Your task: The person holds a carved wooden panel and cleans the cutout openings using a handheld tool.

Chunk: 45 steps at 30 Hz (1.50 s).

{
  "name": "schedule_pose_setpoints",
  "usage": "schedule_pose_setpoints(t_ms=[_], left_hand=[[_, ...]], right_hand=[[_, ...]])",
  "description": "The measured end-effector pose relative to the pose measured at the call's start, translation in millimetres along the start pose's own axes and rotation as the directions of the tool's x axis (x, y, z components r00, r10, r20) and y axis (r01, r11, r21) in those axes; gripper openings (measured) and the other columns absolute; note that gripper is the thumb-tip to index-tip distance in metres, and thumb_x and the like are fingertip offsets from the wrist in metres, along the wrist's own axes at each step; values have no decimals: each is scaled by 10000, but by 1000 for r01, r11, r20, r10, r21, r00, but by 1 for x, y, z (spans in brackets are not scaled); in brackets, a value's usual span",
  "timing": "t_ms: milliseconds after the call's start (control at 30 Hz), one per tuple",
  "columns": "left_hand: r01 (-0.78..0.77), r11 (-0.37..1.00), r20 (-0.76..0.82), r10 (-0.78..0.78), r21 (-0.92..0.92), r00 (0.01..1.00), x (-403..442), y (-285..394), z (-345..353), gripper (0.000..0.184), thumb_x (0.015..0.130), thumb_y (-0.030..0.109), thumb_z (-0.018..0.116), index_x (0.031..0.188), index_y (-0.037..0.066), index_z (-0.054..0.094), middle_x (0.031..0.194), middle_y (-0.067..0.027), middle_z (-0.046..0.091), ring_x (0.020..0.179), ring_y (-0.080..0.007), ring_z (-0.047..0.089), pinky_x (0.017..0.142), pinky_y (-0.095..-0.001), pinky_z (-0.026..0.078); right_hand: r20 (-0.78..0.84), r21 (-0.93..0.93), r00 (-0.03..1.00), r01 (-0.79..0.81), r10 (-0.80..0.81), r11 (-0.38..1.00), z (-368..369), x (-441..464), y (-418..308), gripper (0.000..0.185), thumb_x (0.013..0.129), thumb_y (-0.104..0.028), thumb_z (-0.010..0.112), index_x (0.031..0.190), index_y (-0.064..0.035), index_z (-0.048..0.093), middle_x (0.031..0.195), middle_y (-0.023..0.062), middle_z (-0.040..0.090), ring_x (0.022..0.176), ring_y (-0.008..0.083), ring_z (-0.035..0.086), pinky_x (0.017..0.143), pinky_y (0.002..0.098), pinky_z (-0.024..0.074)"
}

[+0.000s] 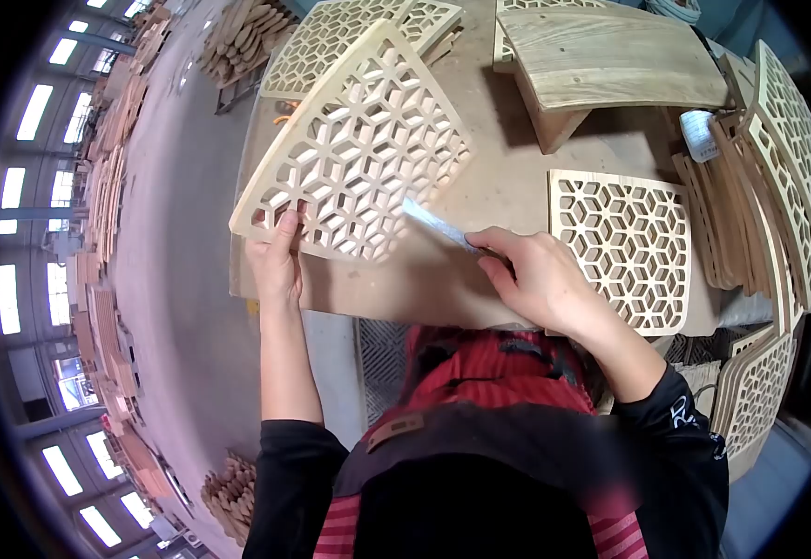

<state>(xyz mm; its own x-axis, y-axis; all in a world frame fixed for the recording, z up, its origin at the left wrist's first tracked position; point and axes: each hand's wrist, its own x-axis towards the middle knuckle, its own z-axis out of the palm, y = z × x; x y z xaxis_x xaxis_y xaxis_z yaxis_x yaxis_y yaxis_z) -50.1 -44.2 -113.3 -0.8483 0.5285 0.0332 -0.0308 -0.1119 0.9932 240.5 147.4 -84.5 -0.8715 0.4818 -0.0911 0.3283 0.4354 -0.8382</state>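
Observation:
A pale wooden lattice panel (359, 154), cut through with a hexagon-and-diamond pattern, stands tilted above the worktable. My left hand (280, 261) grips its lower left corner, thumb on the near face and fingers hidden behind. In my right hand (536, 275) is a thin, flat, silvery file (438, 224), pinched between thumb and fingers. The tip of this file is close to the panel's lower right edge; whether it touches I cannot tell. Beside my right hand, a smaller square lattice panel (624, 247) lies flat on the table.
More lattice panels (317, 47) lie at the table's back left. A curved wooden piece (615, 61) stands at the back right. Curved boards (722, 205) and upright lattice panels (792, 158) are stacked along the right. Wood piles (247, 37) rest on the floor beyond the worktable (508, 196).

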Motion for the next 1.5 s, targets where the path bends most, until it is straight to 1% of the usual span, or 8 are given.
schedule_pose_setpoints(t_ms=[300, 433, 600, 967, 1067, 1233, 1267, 1500], left_hand=[[39, 999, 7, -39, 37, 999, -13, 4, 8, 532, 904, 4, 718, 1382, -20, 485, 1286, -154, 613, 1131, -237, 646, 966, -358, 550], [-49, 994, 90, 40, 96, 995, -30, 3, 10, 523, 893, 23, 739, 1358, -19, 504, 1215, -135, 633, 1084, -224, 653, 956, -375, 541], [-90, 975, 88, 73, 204, 993, -52, 13, 30, 454, 890, 52, 753, 1288, -46, 558, 1176, -145, 642, 977, -232, 688, 811, -362, 611], [-134, 962, 94, 114, 240, 989, -61, 10, 34, 413, 917, 66, 723, 1282, -49, 568, 1168, -140, 656, 1017, -229, 674, 870, -367, 583], [-149, 955, 104, 126, 255, 987, -63, 8, 33, 390, 924, 46, 707, 1280, -47, 577, 1174, -128, 654, 1030, -208, 657, 888, -355, 570], [-153, 958, 115, 128, 242, 985, -67, 5, 33, 361, 932, 30, 694, 1269, -44, 591, 1171, -107, 657, 1017, -185, 644, 912, -336, 552], [-105, 948, 143, 65, 299, 988, -68, 4, 27, 428, 951, 71, 673, 1346, -9, 528, 1234, -116, 630, 1086, -225, 637, 954, -389, 510], [-125, 947, 112, 95, 297, 989, -68, 0, 27, 408, 949, 60, 679, 1326, -19, 547, 1226, -123, 637, 1084, -219, 644, 924, -369, 545]], right_hand=[[-11, -42, 998, -67, 67, 997, 18, -11, 24, 262, 907, -122, 618, 1145, -47, 698, 852, 199, 719, 796, 403, 692, 747, 450, 560], [-39, -62, 997, -72, 69, 996, 27, -13, 36, 269, 908, -122, 617, 1156, -58, 700, 854, 195, 720, 790, 398, 694, 753, 443, 563], [-33, -47, 996, -90, 88, 995, 35, -14, 41, 274, 911, -131, 625, 1164, -65, 706, 839, 191, 720, 771, 394, 694, 738, 439, 568], [-159, -61, 987, 4, -13, 998, 49, -16, 50, 229, 923, -169, 604, 1097, -85, 728, 765, 222, 686, 704, 416, 682, 641, 487, 560], [-74, -59, 996, -49, 45, 997, 43, -15, 46, 268, 906, -106, 637, 1156, -48, 715, 885, 197, 728, 777, 385, 699, 732, 434, 575], [-114, -10, 987, 114, -114, 993, 42, -18, 46, 277, 900, -79, 634, 1163, -40, 711, 921, 199, 729, 794, 376, 708, 740, 420, 581], [-129, 6, 979, 162, -160, 987, 41, -19, 45, 279, 898, -73, 634, 1165, -38, 710, 925, 199, 729, 797, 373, 710, 740, 416, 583], [-103, 66, 991, 90, -83, 994, 28, -19, 24, 279, 897, -58, 632, 1164, -17, 702, 907, 205, 728, 791, 370, 713, 720, 390, 577]])
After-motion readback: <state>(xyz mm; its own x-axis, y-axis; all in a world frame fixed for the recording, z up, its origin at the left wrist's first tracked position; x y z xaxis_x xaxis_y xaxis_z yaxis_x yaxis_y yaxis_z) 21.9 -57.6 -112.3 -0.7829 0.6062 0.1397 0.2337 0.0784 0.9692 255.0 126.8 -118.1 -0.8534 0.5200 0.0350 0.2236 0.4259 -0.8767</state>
